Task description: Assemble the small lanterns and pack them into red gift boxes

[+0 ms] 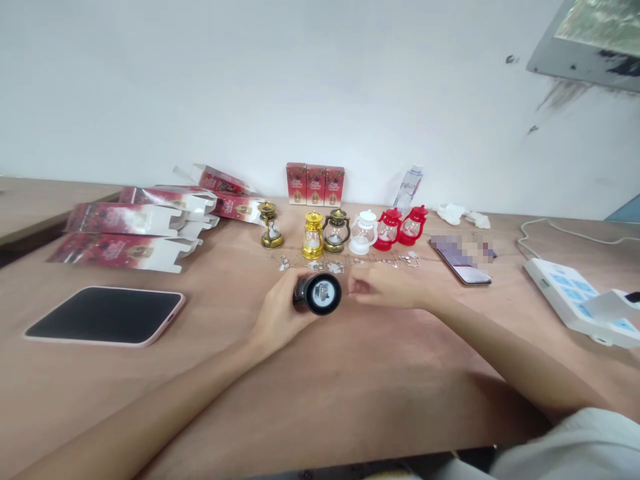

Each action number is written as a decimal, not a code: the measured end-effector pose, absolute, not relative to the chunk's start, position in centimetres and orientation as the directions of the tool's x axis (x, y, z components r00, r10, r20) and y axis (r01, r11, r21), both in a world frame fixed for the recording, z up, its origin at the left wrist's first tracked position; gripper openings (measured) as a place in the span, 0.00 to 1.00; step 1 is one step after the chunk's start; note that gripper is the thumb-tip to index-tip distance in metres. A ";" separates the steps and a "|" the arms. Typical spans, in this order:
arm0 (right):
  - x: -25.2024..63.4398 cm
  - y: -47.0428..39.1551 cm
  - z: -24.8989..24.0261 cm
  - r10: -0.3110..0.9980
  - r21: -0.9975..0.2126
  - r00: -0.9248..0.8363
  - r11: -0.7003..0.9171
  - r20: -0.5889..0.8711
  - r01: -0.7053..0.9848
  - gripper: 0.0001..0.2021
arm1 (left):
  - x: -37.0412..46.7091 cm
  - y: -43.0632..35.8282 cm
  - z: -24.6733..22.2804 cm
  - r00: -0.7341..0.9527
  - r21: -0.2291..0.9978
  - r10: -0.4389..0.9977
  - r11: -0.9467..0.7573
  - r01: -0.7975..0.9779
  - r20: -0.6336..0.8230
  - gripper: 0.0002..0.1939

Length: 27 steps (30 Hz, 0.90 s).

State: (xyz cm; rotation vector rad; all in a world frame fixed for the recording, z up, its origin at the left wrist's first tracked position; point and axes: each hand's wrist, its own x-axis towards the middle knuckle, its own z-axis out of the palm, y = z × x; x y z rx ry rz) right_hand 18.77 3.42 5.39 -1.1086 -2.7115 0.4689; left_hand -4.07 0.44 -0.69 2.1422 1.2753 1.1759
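Observation:
My left hand (283, 310) is wrapped round a small black lantern (301, 291), whose round base faces me. A pale disc with grey parts shows in the middle of that base. Just to the right, apart from the base, my right hand (380, 287) has its fingers curled together; anything between them is too small or hidden to make out. Beyond my hands stand a gold lantern (313, 235), a white lantern (363, 233), two red lanterns (386, 230) and two bronze-coloured lanterns (337, 231). Small metal and white pieces (334, 267) lie scattered in front of them.
Flattened red cartons (117, 219) pile up at the left, with a tablet-like phone (105, 315) before them. Three red boxes (315, 185) and a clear bottle (409, 187) stand by the wall. Rightward lie crumpled tissues (451, 213), another phone (463, 263) and a power strip (575, 297).

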 end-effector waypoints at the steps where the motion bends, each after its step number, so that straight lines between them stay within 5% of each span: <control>1: 18.5 3.1 5.6 0.719 -0.383 -0.677 0.676 0.157 0.629 0.01 | -4.1 0.4 -0.7 0.239 0.673 0.852 -0.517 0.529 0.466 0.23; 4: 17.8 1.7 5.9 0.707 -0.453 -0.536 0.708 0.462 0.542 0.05 | -4.1 0.5 -0.8 0.243 0.667 0.846 -0.525 0.528 0.473 0.23; 7: 17.0 0.5 5.7 0.629 -0.424 -0.482 0.773 0.610 0.472 0.08 | -4.1 0.5 -0.9 0.247 0.648 0.838 -0.536 0.541 0.487 0.23; 14: 15.8 0.0 4.3 0.441 -0.050 -0.567 0.817 0.696 0.575 0.11 | -4.0 0.6 -0.9 0.277 0.594 0.808 -0.575 0.562 0.520 0.22; 17: 15.7 -0.2 4.1 0.463 0.002 -0.619 0.800 0.635 0.600 0.13 | -4.0 0.6 -0.9 0.279 0.590 0.809 -0.573 0.569 0.518 0.22; 21: 15.6 -0.4 4.4 0.588 -0.178 -0.579 0.772 0.565 0.611 0.13 | -4.0 0.5 -0.9 0.276 0.596 0.814 -0.567 0.568 0.511 0.22; 27: 15.6 0.4 5.2 0.873 -0.780 -0.353 0.469 0.337 0.414 0.10 | -4.0 0.3 -0.7 0.287 0.600 0.823 -0.558 0.574 0.491 0.21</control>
